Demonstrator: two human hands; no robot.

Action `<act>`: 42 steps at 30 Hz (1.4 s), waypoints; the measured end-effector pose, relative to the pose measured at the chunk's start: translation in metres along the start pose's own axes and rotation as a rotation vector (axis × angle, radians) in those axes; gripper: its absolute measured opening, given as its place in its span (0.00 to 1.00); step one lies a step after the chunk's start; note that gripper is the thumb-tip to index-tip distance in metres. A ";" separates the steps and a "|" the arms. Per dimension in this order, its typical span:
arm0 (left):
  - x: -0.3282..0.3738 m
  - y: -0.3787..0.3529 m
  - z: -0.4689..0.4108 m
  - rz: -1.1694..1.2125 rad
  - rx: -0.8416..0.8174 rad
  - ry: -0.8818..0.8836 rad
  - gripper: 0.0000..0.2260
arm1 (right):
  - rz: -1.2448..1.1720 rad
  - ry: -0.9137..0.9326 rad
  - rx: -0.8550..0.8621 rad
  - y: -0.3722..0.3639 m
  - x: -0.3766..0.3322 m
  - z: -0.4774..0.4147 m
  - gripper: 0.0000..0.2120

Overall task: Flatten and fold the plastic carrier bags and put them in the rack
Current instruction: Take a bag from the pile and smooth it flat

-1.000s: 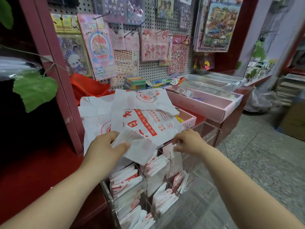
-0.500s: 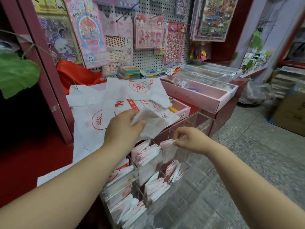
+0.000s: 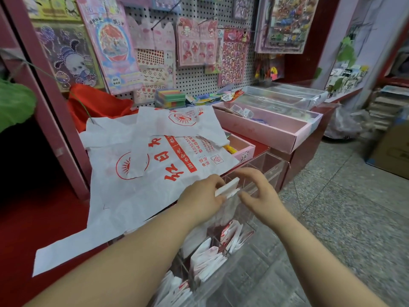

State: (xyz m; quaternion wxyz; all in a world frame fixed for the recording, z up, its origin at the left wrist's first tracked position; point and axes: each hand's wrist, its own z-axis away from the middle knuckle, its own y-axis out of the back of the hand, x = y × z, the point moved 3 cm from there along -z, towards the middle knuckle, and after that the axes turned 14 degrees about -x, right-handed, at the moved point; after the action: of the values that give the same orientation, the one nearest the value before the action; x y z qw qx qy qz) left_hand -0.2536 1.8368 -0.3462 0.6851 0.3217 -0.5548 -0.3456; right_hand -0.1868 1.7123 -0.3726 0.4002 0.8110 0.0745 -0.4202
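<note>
My left hand (image 3: 200,196) pinching a folded white bag (image 3: 228,189) at frame centre over the clear rack (image 3: 269,167), my right hand (image 3: 259,193) loosely spread just beside it, flat printed bags (image 3: 155,165) on the red tabletop (image 3: 44,218) at left

We have only one view here, from a wide-angle camera worn on the head. It looks forward and down, over both forearms, which enter from the bottom edge. The left hand (image 3: 202,197) and the right hand (image 3: 260,192) meet near the centre, close to the lens, with a folded bag (image 3: 228,189) between them above the clear rack (image 3: 274,171). The red counter (image 3: 44,218) fills the left side, the pegboard (image 3: 197,83) stands across the top, farther away, and the stone floor (image 3: 343,218) runs along the right. Straight lines bend near the edges.
</note>
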 end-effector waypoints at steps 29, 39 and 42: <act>-0.138 0.036 0.211 -0.270 0.240 0.181 0.23 | 0.744 -0.154 -0.070 -0.022 -0.096 -0.019 0.16; -0.173 0.033 0.218 -0.304 0.060 0.377 0.60 | 0.904 -0.324 -0.015 -0.038 -0.097 -0.107 0.20; -0.178 0.033 0.216 -0.273 0.050 0.395 0.61 | 1.004 -0.364 -0.031 -0.035 -0.091 -0.127 0.19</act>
State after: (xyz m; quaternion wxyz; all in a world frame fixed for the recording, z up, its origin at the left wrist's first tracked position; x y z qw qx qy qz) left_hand -0.4884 1.9909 -0.3766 0.7191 0.4719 -0.3696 -0.3517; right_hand -0.1814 1.8457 -0.2842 0.5706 0.6549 -0.3869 -0.3097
